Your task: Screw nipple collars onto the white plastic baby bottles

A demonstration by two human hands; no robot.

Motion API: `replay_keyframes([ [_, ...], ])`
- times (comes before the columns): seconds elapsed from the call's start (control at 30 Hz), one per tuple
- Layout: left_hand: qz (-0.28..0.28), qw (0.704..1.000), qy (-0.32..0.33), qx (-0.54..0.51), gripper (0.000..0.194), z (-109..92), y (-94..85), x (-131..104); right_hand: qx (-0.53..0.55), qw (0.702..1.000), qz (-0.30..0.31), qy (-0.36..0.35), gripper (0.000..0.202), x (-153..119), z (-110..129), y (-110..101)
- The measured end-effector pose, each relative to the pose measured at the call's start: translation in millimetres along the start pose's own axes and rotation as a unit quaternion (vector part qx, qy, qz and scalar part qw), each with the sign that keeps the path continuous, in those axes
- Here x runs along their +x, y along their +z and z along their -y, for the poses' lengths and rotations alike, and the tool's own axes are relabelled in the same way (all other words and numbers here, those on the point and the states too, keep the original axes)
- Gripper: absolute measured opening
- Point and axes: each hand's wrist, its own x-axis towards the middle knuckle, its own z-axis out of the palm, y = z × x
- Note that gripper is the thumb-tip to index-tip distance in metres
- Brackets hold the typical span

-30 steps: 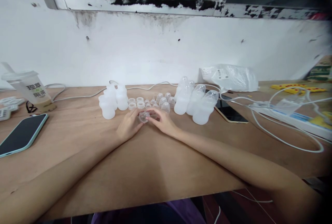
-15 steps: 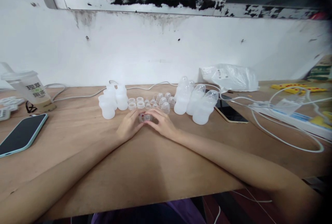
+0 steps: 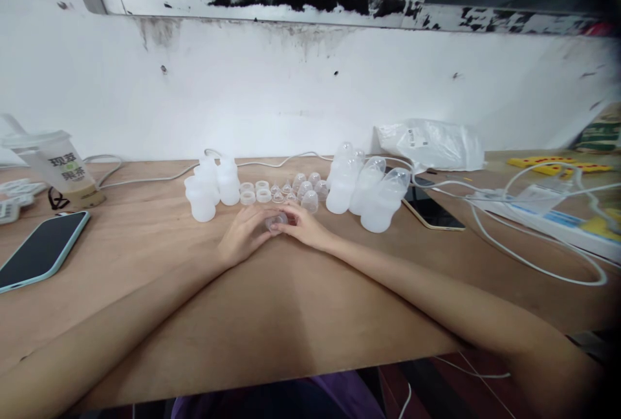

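Between my two hands, just above the wooden table, is a small translucent bottle collar ring (image 3: 276, 220); whether a nipple sits in it is too small to tell. My left hand (image 3: 244, 233) curls around its left side, thumb below and fingers above. Closed on its right side is my right hand (image 3: 305, 226), thumb and fingers pinching. Beyond the hands lie several loose collar rings (image 3: 262, 195), clear silicone nipples (image 3: 277, 195) and clear dome caps (image 3: 309, 201). White uncapped baby bottles (image 3: 202, 202) stand left of these. Capped baby bottles (image 3: 376, 209) stand to the right.
A drink cup (image 3: 68, 167) and a phone (image 3: 46, 247) are at the left. On the right are another phone (image 3: 431, 209), a power strip (image 3: 548, 215) with looping white cables, and a plastic bag (image 3: 431, 144) by the wall. The table's front edge (image 3: 272, 378) is near my body.
Two clear pieces that showed side by side between my hands now appear as one. The ring has tilted, and my right hand has shifted slightly left around it.
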Motion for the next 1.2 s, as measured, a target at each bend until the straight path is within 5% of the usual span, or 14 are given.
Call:
replay_keyframes([
  [0.23, -0.005, 0.999, -0.025, -0.047, 0.031, -4.0, -0.7, -0.9, 0.162, 0.982, 0.09, 0.027, 0.033, -1.4, 7.9, -0.6],
  [0.5, 0.003, 0.996, -0.047, -0.078, 0.041, -4.7, -1.9, 0.7, -0.012, 1.0, 0.009, 0.022, 0.03, -7.6, 10.0, -1.3],
  [0.83, 0.03, 0.986, -0.155, -0.047, 0.01, -0.8, 0.4, -0.7, -0.168, 0.985, 0.006, -0.044, 0.023, -10.5, 19.1, 2.4],
  [1.2, 0.031, 0.978, -0.19, -0.082, 0.011, -5.2, 9.2, 2.5, -0.171, 0.984, 0.009, -0.048, 0.021, -7.7, 16.7, 5.3],
])
